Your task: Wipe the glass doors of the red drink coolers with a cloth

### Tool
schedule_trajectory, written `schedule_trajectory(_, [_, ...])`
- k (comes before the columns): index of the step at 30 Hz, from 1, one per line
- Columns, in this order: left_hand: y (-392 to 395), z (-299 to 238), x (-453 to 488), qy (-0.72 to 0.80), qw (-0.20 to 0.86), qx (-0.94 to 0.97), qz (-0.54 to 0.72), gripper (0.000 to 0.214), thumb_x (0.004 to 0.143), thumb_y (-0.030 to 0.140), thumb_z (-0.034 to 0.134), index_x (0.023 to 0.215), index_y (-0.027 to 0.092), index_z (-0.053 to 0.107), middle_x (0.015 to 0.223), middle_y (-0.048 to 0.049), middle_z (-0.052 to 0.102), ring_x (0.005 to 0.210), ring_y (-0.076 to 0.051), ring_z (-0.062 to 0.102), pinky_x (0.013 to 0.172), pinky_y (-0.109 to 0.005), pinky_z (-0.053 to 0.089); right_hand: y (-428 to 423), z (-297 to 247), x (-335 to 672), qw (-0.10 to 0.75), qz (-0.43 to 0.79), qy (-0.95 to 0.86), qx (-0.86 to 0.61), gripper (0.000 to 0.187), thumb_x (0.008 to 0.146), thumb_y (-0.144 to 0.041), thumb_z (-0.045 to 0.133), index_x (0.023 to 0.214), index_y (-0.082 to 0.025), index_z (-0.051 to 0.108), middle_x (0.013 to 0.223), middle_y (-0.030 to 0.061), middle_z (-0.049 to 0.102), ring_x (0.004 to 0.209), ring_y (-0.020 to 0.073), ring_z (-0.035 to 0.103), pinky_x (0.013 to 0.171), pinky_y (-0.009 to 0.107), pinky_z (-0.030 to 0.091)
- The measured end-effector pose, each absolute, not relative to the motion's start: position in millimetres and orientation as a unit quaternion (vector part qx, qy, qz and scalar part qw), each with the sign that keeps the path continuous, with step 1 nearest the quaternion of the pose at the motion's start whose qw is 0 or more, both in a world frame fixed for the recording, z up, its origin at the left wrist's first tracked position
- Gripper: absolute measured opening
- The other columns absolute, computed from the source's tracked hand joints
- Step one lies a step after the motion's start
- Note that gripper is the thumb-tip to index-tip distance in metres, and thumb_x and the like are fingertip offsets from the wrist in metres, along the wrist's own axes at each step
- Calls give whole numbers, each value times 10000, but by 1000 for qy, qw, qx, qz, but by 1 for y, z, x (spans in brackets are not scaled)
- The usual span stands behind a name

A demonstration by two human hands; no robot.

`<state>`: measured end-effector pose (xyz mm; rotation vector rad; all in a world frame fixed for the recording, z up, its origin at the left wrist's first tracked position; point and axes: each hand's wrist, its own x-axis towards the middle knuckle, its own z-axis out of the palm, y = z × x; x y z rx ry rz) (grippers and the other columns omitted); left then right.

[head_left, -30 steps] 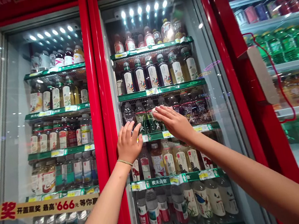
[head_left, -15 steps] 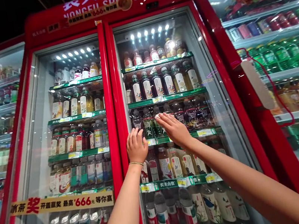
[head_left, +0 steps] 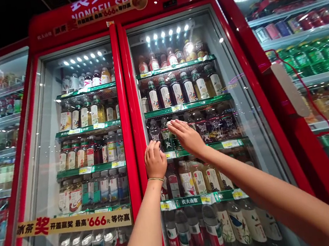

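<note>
My right hand lies against the glass door of a red drinks fridge, in front of the middle shelf. Under its fingertips a small edge of a white cloth or tissue shows; the palm hides the remainder. Near the door's left frame, my left hand rests on the glass with fingers extended and slightly bent, apparently holding nothing. Behind the glass stand dark bottles on the shelf at hand height, partly covered by both hands.
To the left is the fridge's other glass door, with a gold promotional strip across it. A white box and a red cable are at the right side. More drinks fridges stand on both sides.
My right hand has slid slightly up and to the left over the glass with the white piece. My left hand stays by the frame. The view has shifted a little.
</note>
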<state>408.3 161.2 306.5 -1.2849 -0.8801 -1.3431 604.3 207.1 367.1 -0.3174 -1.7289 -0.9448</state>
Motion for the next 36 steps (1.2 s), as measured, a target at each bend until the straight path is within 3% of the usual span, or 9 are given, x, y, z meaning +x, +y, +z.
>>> schedule_trajectory(2, [159, 305, 408, -372, 507, -536, -563, 436, 950, 133, 481, 1375, 151, 576, 1379, -176, 634, 1375, -276, 572, 1176, -485, 477, 202, 367, 582, 543, -388, -734, -127, 575, 980, -71, 406, 1534, -193, 498, 1601, 106, 478, 1544, 257, 362, 1260, 508, 384])
schedule_trajectory(5, [148, 302, 409, -380, 491, -539, -569, 491, 974, 165, 479, 1464, 147, 489, 1428, -202, 566, 1371, -285, 572, 1132, -460, 521, 201, 359, 579, 480, -409, -773, -66, 624, 957, -50, 430, 1554, -230, 470, 1608, 75, 472, 1534, 235, 380, 1267, 484, 377])
schedule_trajectory(8, [132, 301, 408, -370, 495, -543, -569, 541, 990, 150, 451, 1527, 192, 415, 1459, -181, 526, 1374, -253, 569, 1123, -403, 532, 206, 362, 595, 455, -425, -781, -49, 696, 916, -12, 446, 1569, -252, 442, 1611, 56, 470, 1523, 224, 402, 1268, 473, 377])
schedule_trajectory(14, [127, 302, 393, -382, 550, -513, -536, 561, 962, 94, 445, 1506, 229, 468, 1373, -144, 608, 1310, -270, 618, 1125, -439, 536, 195, 375, 559, 565, -371, -728, -117, 641, 952, -55, 414, 1564, -238, 459, 1589, 99, 495, 1529, 256, 391, 1244, 530, 405])
schedule_trajectory(20, [135, 299, 384, -361, 539, -473, -596, 528, 954, 67, 423, 1452, 211, 530, 1346, -155, 611, 1298, -258, 624, 1103, -435, 553, 194, 354, 565, 434, -441, -785, -31, 629, 952, -59, 452, 1559, -226, 461, 1602, 68, 481, 1502, 240, 438, 1255, 475, 399])
schedule_trajectory(27, [133, 299, 384, -342, 539, -502, -583, 562, 928, 29, 402, 1448, 207, 522, 1360, -140, 617, 1347, -250, 592, 1216, -503, 447, 183, 368, 531, 537, -377, -742, -137, 549, 984, -82, 411, 1515, -160, 524, 1606, 112, 468, 1533, 269, 382, 1270, 484, 372])
schedule_trajectory(32, [131, 299, 385, -330, 524, -509, -598, 507, 963, 60, 399, 1431, 205, 529, 1365, -140, 606, 1334, -226, 596, 1174, -434, 494, 195, 350, 553, 415, -439, -796, -29, 614, 951, -52, 460, 1544, -210, 481, 1610, 66, 474, 1523, 225, 402, 1276, 450, 362])
schedule_trajectory(36, [131, 299, 386, -316, 533, -502, -604, 469, 970, 57, 395, 1394, 172, 561, 1320, -152, 604, 1304, -236, 606, 1138, -416, 517, 201, 370, 568, 451, -434, -778, -60, 609, 971, -52, 431, 1559, -212, 460, 1615, 74, 469, 1527, 235, 396, 1274, 465, 359])
